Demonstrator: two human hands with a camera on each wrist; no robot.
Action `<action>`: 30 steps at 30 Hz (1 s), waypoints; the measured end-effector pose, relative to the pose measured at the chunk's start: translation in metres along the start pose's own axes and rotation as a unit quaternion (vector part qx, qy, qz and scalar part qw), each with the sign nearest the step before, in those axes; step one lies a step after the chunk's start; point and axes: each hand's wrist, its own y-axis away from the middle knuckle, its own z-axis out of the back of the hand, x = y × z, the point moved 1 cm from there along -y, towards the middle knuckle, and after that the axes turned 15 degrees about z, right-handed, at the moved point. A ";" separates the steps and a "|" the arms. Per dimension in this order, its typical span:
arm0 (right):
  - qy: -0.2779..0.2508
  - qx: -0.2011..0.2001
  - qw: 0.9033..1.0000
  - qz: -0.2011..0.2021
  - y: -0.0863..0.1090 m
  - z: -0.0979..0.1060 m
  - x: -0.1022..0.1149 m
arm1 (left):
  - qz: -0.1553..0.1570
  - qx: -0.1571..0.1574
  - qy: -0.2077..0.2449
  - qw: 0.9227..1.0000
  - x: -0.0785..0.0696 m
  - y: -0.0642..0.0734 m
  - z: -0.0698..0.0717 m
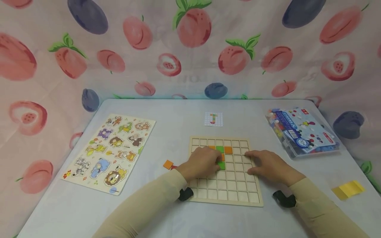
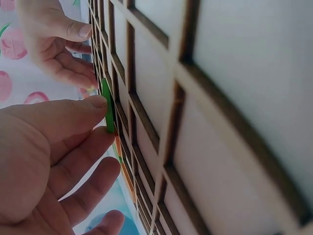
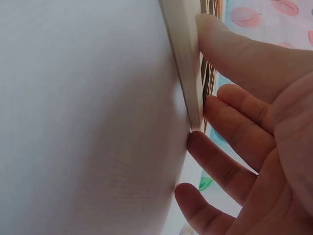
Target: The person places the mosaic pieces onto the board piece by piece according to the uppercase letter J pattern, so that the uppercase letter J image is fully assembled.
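My left hand (image 1: 205, 162) reaches over the wooden grid board (image 1: 238, 195), its thumb and index finger pinching a green square tile (image 2: 108, 110) at the grid. Above it in the grid sit another green tile (image 1: 219, 148) and an orange tile (image 1: 228, 150), with more orange partly hidden by the hand. My right hand (image 1: 268, 163) rests at the board's right edge. In the right wrist view its thumb (image 3: 234, 46) lies on the rim, and the loosely extended fingers (image 3: 239, 127) touch the side.
Left of the board lie a loose orange tile (image 1: 168, 164) and a red one (image 1: 174, 167), partly covered. A pattern card (image 1: 213, 119) lies behind the board. An animal puzzle (image 1: 110, 153) is at left; a clear plastic box (image 1: 303, 132) and yellow paper (image 1: 348, 190) are at right.
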 end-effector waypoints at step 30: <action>0.003 0.000 1.000 -0.002 0.001 -0.001 0.001 | 0.000 0.000 0.001 1.000 -0.002 -0.002 -0.002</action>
